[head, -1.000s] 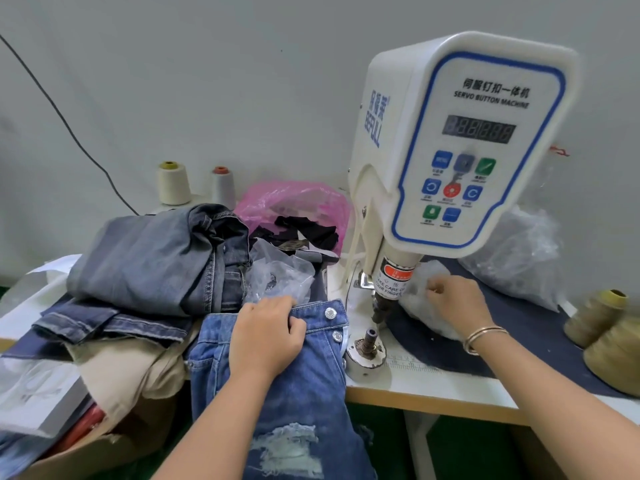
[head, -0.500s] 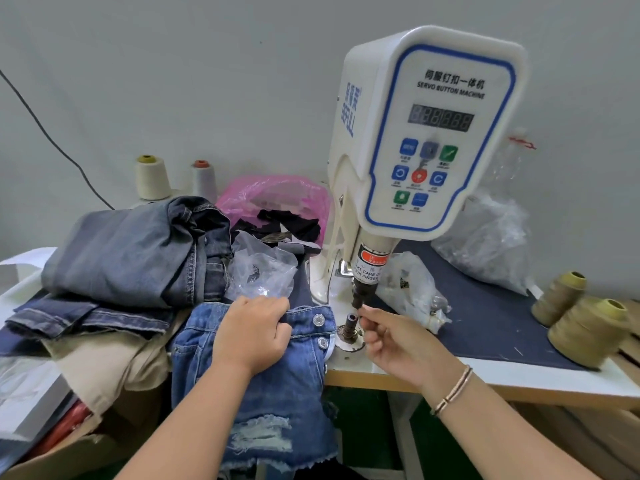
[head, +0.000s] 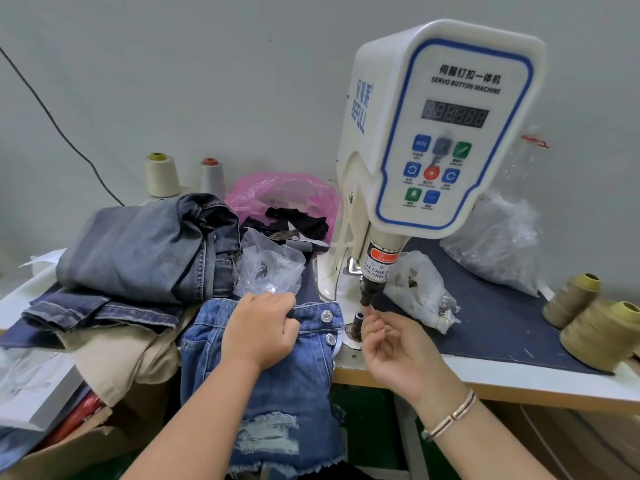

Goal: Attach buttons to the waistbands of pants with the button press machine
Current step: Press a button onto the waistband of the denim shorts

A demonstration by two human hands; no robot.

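Head view, left hand [head: 260, 329] gripping denim shorts [head: 277, 382], two buttons [head: 326, 316], right hand [head: 394, 344] pinching at upper die [head: 367, 295]

thin metal bangle [head: 450, 418] on right wrist

Button press machine [head: 440, 133]: white body, blue line bordering its panel, with blue, green and one red button; red warning label on the ram. Shorts [head: 277, 382]: mid-blue denim, frayed pale rips, silver buttons [head: 326, 316]. Folded jeans [head: 138, 251]: faded grey-blue. Bag [head: 284, 195] behind: pink. Mat [head: 502, 327] on the white tabletop [head: 519, 375]: navy. Thread cones [head: 595, 327] at right: olive-khaki; cone [head: 161, 174] at back: cream.
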